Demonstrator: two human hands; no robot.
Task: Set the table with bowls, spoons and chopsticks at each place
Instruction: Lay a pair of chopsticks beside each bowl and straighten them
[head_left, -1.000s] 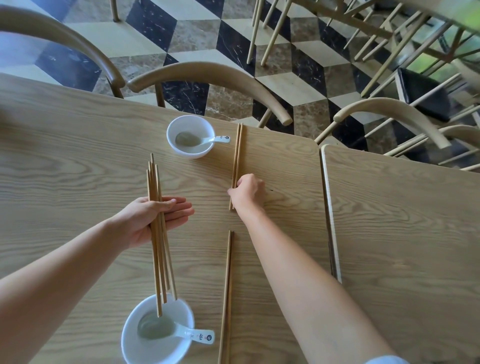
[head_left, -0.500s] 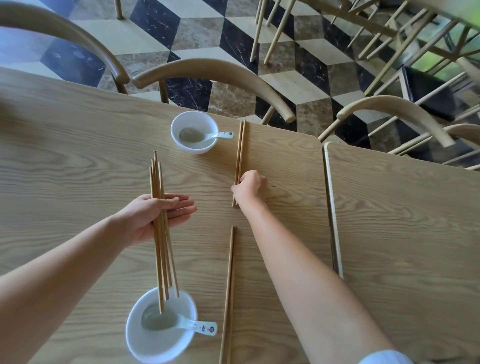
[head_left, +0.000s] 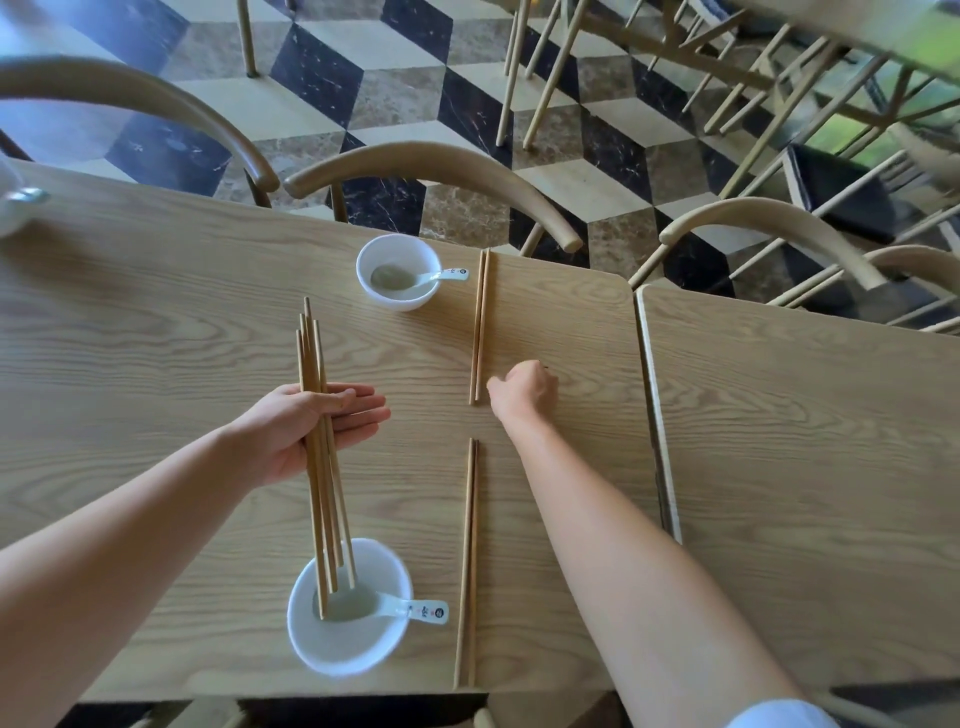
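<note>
Wooden table (head_left: 156, 364) holds two bowls (head_left: 398, 271), two chopstick pairs (head_left: 480, 325); left hand (head_left: 311, 426) clasps spare chopsticks (head_left: 317, 415), right hand (head_left: 524, 389) loosely curled, empty.

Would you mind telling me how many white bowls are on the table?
2 in full view: the far bowl by the opposite chair, and the near bowl below the left hand. A white object at the left edge may be another.
</note>
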